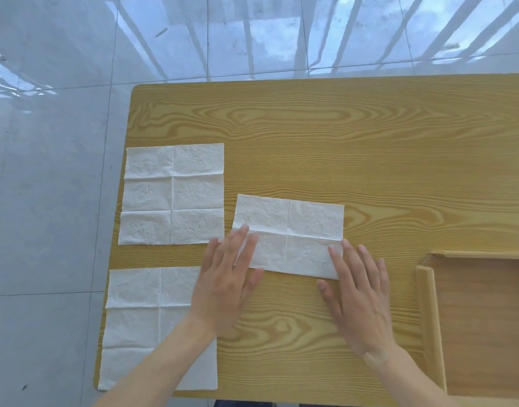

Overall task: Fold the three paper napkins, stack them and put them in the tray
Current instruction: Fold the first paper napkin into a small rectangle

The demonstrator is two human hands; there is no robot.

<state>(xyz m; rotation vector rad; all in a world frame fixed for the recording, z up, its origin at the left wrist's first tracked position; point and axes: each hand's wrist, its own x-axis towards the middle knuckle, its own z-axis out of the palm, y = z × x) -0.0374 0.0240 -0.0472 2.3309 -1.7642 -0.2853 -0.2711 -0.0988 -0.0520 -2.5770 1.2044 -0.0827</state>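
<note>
First fold under way: flat left hand (226,277) and right hand (358,292), fingers straight, press the part-folded white paper napkin (290,236) at tabletop (340,142) centre. Two unfolded white napkins, at 9 o'clock (173,195) and 7 o'clock (146,315), remain; the wooden tray (428,318) at 4 o'clock holds nothing visible.

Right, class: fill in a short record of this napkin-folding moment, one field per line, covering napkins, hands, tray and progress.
Middle napkin: partly folded, lying on the table
Far-left napkin: unfolded, flat
Near-left napkin: unfolded, partly under the left forearm
Left hand: fingers straight, on the middle napkin's left end
Right hand: fingers straight, on its right end
Tray: wooden, at right, no napkins in the visible part
Progress: first fold under way, nothing stacked
</note>
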